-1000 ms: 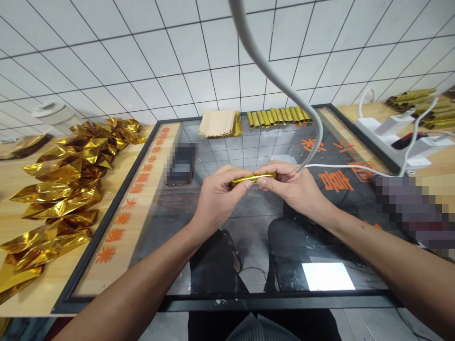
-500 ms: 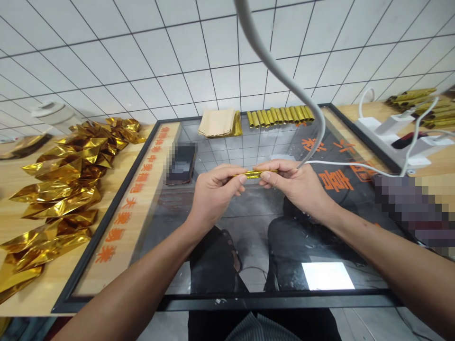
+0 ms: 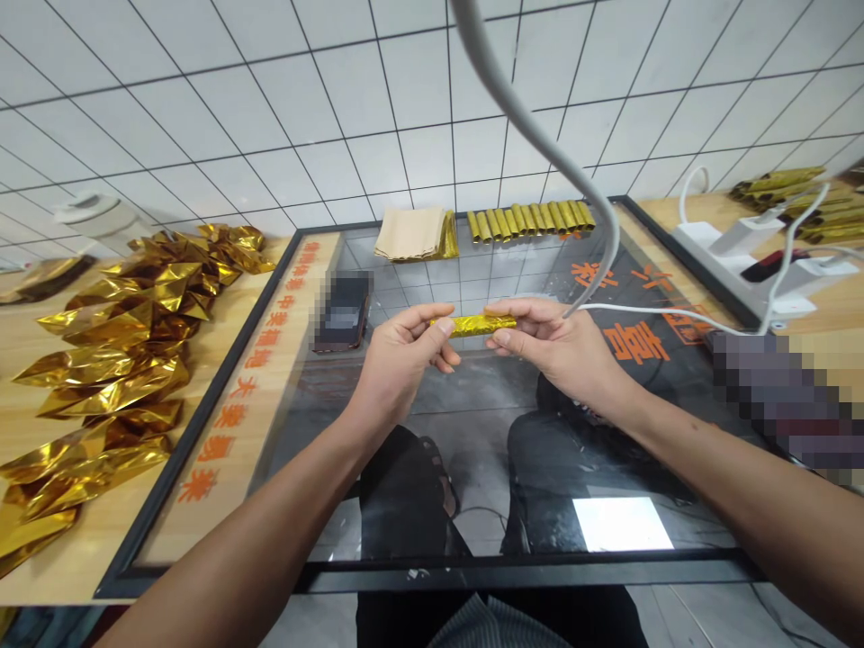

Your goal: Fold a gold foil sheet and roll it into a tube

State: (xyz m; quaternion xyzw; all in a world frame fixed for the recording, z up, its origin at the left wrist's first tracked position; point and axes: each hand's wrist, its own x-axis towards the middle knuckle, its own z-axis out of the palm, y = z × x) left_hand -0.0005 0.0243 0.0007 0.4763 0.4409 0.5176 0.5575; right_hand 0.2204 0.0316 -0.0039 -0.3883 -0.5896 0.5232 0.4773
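A small roll of gold foil paper (image 3: 481, 325) is held level over the glass board. Its left end is pinched between the thumb and fingers of my left hand (image 3: 409, 355). My right hand (image 3: 550, 337) grips the other end, thumb in front and fingers behind. Beyond the hands, a row of finished-looking gold paper rolls (image 3: 530, 221) lies side by side at the back of the board. Left of that row sits a stack of paper sheets (image 3: 411, 234), tan on top with gold showing at the side.
Folded gold foil pieces (image 3: 128, 342) are heaped on the left. A phone (image 3: 343, 310) rests on the black-framed glass board (image 3: 432, 573). At right are a power strip (image 3: 735, 261) with cables and more gold rolls (image 3: 776, 193). A grey flexible stalk (image 3: 540, 126) arches overhead.
My hands have moved slightly apart at the fingertips, and more of the gold roll shows between them. It now looks rounder and fuller. The other things have stayed put.
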